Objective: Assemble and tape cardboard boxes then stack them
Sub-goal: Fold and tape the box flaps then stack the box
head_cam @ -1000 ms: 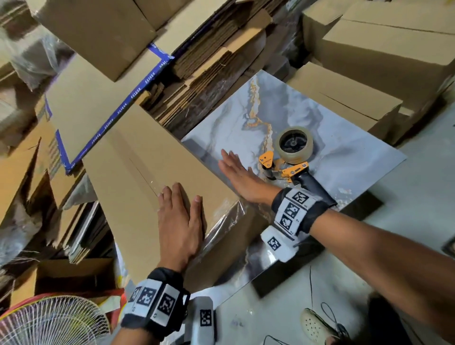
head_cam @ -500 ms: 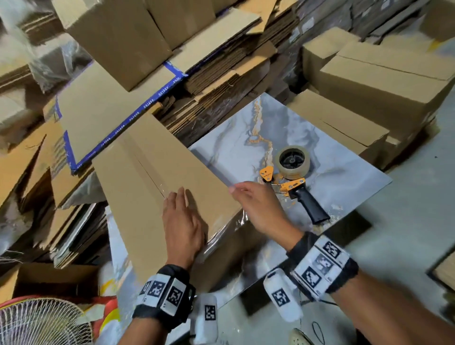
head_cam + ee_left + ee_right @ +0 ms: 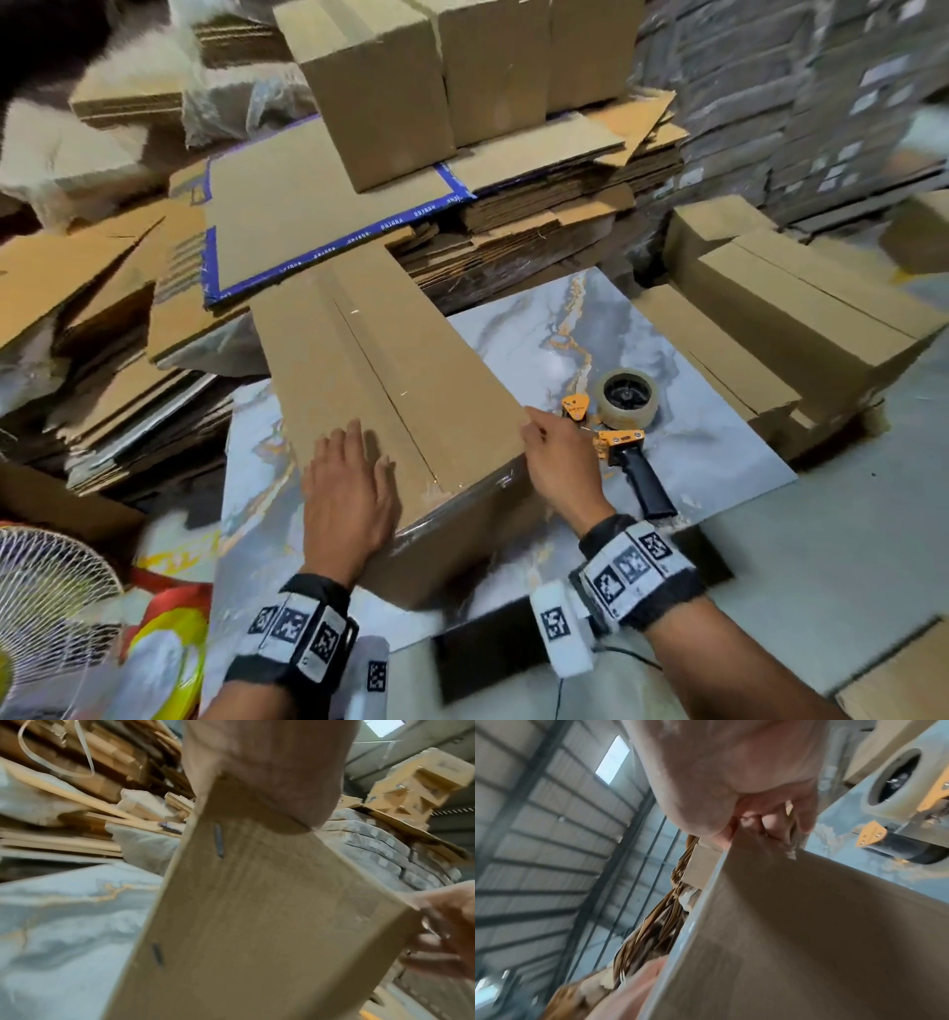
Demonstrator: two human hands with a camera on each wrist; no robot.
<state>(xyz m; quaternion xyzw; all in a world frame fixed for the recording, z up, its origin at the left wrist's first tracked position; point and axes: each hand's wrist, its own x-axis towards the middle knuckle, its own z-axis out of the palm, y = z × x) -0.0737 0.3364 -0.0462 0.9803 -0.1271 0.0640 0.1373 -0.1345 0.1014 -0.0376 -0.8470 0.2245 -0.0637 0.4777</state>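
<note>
The left hand (image 3: 349, 493) lies flat, fingers straight, pressing the top of the long box (image 3: 390, 390) near its close end; the right hand (image 3: 557, 462) curls its fingers round the box's right edge; the box rests on the marbled surface (image 3: 719, 452), its seam taped, with the tape gun (image 3: 624, 426) just beside the right hand; taping looks finished, so next comes lifting it to the finished boxes (image 3: 801, 318), needing a two-sided grip.
</note>
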